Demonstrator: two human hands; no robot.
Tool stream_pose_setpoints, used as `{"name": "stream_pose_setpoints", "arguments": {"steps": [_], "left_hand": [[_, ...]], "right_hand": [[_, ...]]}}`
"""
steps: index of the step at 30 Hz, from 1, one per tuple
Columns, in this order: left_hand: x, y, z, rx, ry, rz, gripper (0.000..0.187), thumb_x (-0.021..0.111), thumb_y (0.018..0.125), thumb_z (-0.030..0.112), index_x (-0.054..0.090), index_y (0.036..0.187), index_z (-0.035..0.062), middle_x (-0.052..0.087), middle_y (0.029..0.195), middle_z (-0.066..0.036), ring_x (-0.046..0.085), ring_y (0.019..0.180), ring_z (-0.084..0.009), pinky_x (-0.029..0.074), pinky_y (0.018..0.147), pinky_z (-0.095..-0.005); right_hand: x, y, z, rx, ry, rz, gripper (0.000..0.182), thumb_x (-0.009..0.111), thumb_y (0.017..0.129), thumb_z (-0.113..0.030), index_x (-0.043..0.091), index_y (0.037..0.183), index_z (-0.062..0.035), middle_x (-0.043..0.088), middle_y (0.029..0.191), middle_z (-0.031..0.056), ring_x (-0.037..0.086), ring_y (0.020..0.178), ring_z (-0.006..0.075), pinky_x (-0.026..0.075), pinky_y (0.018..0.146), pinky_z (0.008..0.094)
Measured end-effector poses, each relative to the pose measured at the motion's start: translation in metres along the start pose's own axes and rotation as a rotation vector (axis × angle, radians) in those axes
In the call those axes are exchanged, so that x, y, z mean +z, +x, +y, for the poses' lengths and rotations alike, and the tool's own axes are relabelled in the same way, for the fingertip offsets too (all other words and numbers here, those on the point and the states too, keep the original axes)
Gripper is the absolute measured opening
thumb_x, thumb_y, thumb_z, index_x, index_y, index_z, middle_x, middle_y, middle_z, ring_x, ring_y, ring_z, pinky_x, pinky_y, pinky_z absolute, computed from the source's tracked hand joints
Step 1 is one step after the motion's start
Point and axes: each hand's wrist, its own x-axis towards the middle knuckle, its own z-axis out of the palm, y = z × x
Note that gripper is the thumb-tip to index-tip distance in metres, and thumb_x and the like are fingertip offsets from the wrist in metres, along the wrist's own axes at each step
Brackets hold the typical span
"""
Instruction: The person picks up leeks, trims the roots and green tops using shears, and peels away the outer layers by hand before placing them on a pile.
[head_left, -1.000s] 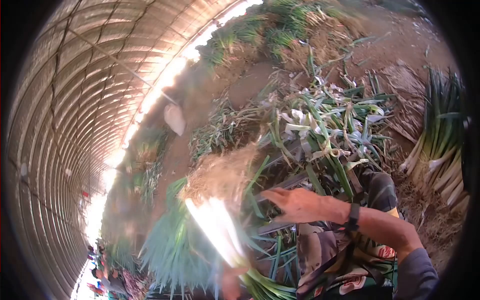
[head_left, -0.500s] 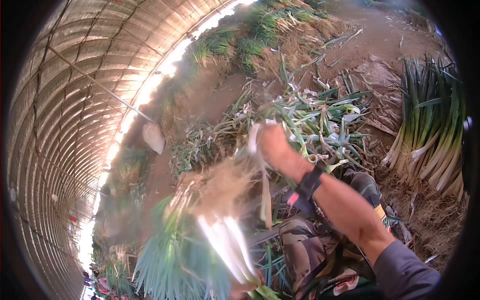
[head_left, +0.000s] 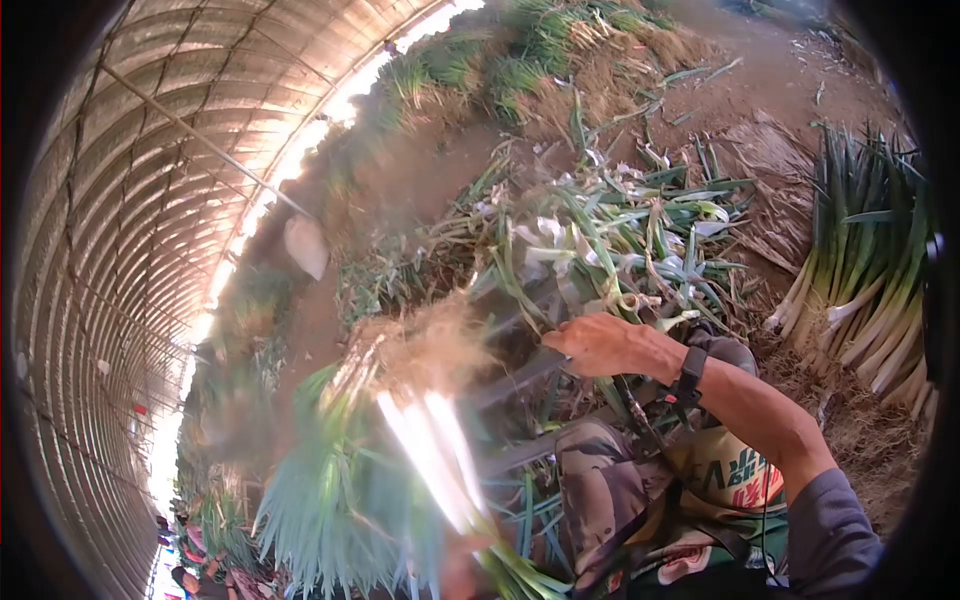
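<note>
At the bottom, my left hand (head_left: pixel 464 572), blurred, is closed around the stalks of green onions (head_left: pixel 428 455). Their white shanks point up and their brown roots (head_left: pixel 435 345) fan out at the top, smeared by motion. My right hand (head_left: pixel 605 345) is to the right of the roots, over my lap, with its fingers curled together. A dry leaf ends right at its fingertips; I cannot tell whether the hand holds it. Beyond that hand lies a heap of peeled leaves and white skins (head_left: pixel 640 230). More green onions (head_left: pixel 325 490) lie on the left, roots upward.
A stack of green onions (head_left: pixel 860 270) stands on the right, roots down. Several more bundles (head_left: pixel 520 70) lie at the back on bare soil. A pale sack-like lump (head_left: pixel 305 248) sits near the arched greenhouse wall (head_left: pixel 150 200). People are at the lower left.
My right hand has moved down and to the right, away from the white skin it was pulling, which now appears over the heap. The left hand and its onions have shifted slightly left.
</note>
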Motion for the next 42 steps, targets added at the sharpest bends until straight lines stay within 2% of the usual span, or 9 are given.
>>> {"name": "stream_pose_setpoints", "arguments": {"steps": [5,9,16,24,27,29,34,37,42], "left_hand": [[-0.056,0.017,-0.002,0.213,0.121,-0.107,0.049,0.072,0.079,0.012,0.06,0.126,0.0004,0.069,0.107,-0.016,0.068,0.095,-0.0293,0.056,0.087,-0.0388],[-0.036,0.01,0.025,0.505,0.084,0.142,0.06,0.08,0.06,0.017,0.06,0.11,-0.0072,0.066,0.08,-0.016,0.068,0.068,-0.0303,0.058,0.059,-0.0389],[-0.02,-0.011,0.091,0.722,0.235,0.127,0.06,0.078,0.066,0.019,0.054,0.114,-0.0071,0.063,0.085,-0.015,0.066,0.071,-0.0266,0.057,0.063,-0.0343],[-0.009,0.004,0.131,0.747,0.878,0.637,0.059,0.075,0.075,0.011,0.054,0.126,-0.0072,0.069,0.102,-0.018,0.07,0.084,-0.0282,0.058,0.078,-0.037],[0.012,0.014,0.133,0.452,1.369,0.78,0.062,0.08,0.073,0.019,0.053,0.123,-0.0042,0.071,0.095,-0.02,0.072,0.081,-0.0299,0.059,0.075,-0.0395],[0.037,0.018,0.12,0.466,1.599,0.777,0.063,0.083,0.071,0.024,0.051,0.119,-0.0031,0.071,0.088,-0.023,0.073,0.076,-0.0344,0.059,0.069,-0.0421],[0.068,0.043,0.068,0.858,1.745,0.45,0.034,0.074,0.072,0.009,0.057,0.101,0.0009,0.067,0.082,-0.02,0.071,0.071,-0.0345,0.057,0.063,-0.0475],[0.093,0.058,0.041,1.015,1.8,0.346,0.031,0.069,0.072,0.006,0.056,0.1,0.0009,0.064,0.082,-0.016,0.069,0.07,-0.0317,0.055,0.064,-0.0431],[0.12,0.059,0.022,1.194,1.772,0.385,0.028,0.062,0.077,0.008,0.056,0.103,0.0004,0.061,0.085,-0.012,0.064,0.077,-0.0268,0.048,0.069,-0.0382]], "right_hand": [[0.003,-0.016,-0.032,-0.101,0.104,-0.108,0.026,0.068,0.082,-0.012,0.059,0.103,-0.0001,0.066,0.083,0.0196,0.067,0.085,0.0425,0.055,0.073,0.0501],[0.008,-0.031,-0.057,-0.133,0.146,-0.193,0.021,0.068,0.086,-0.016,0.059,0.099,-0.0013,0.066,0.084,0.0195,0.067,0.082,0.0419,0.055,0.07,0.0503],[0.032,-0.045,-0.093,-0.258,0.201,-0.157,0.03,0.069,0.084,-0.015,0.056,0.108,-0.0038,0.066,0.085,0.0163,0.068,0.075,0.041,0.055,0.062,0.0506],[0.002,-0.05,-0.101,-0.294,0.143,-0.082,0.046,0.07,0.081,-0.014,0.055,0.123,-0.0005,0.065,0.088,0.0166,0.068,0.075,0.0394,0.056,0.063,0.0481],[-0.011,-0.041,-0.112,-0.379,0.122,0.131,0.028,0.065,0.083,-0.013,0.058,0.108,-0.0015,0.064,0.09,0.0138,0.069,0.08,0.0338,0.057,0.068,0.0439],[-0.025,-0.035,-0.127,-0.429,0.036,0.228,0.038,0.065,0.083,-0.016,0.059,0.118,-0.0009,0.064,0.102,0.0133,0.066,0.097,0.0316,0.056,0.079,0.0418],[-0.028,-0.011,-0.14,-0.608,-0.385,0.278,0.064,0.067,0.081,-0.02,0.053,0.138,0.0032,0.06,0.131,0.0122,0.043,0.134,0.029,0.041,0.11,0.0433],[-0.021,-0.006,-0.126,-0.641,-0.642,0.177,0.068,0.071,0.078,-0.021,0.052,0.138,0.003,0.061,0.127,0.0132,0.049,0.128,0.0283,0.042,0.108,0.0419],[-0.027,-0.017,-0.097,-0.574,-0.408,-0.032,0.058,0.073,0.074,-0.019,0.054,0.124,0.0011,0.062,0.093,0.0087,0.065,0.086,0.026,0.05,0.08,0.0369]]}}
